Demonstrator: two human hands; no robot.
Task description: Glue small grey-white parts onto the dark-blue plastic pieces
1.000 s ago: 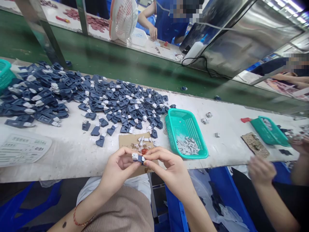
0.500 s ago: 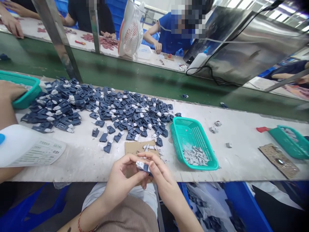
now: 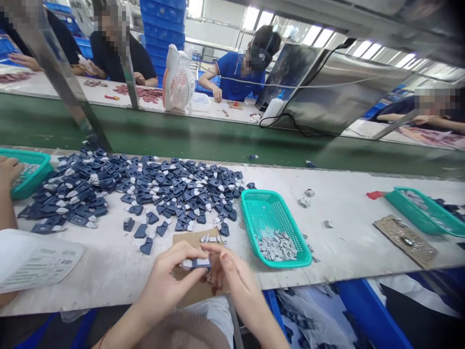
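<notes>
A small navy-and-white plastic part (image 3: 201, 263) is pinched between the thumb and fingers of my left hand (image 3: 169, 276), above the table's front edge. Close on its right is my right hand (image 3: 243, 286), fingers stretched out and thumb apart from the part. Its index fingertip reaches near the left fingers; whether they touch I cannot tell. Beneath both hands lies a cardboard piece (image 3: 179, 238) with a few light grey pieces (image 3: 210, 239) on it. A large pile of similar navy-and-white parts (image 3: 170, 186) spreads behind and to the left.
Right of my hands stands a green basket (image 3: 250, 228) holding small grey pieces (image 3: 279, 247). Another green basket (image 3: 426, 213) and a cardboard piece (image 3: 403, 240) lie farther right. At left are a white bottle (image 3: 39, 259) and another person's hand (image 3: 9, 172) in a green basket (image 3: 36, 179).
The view has tilted up and shifted right. My right thumb has come away from the navy-and-white part, which stays in my left hand.
</notes>
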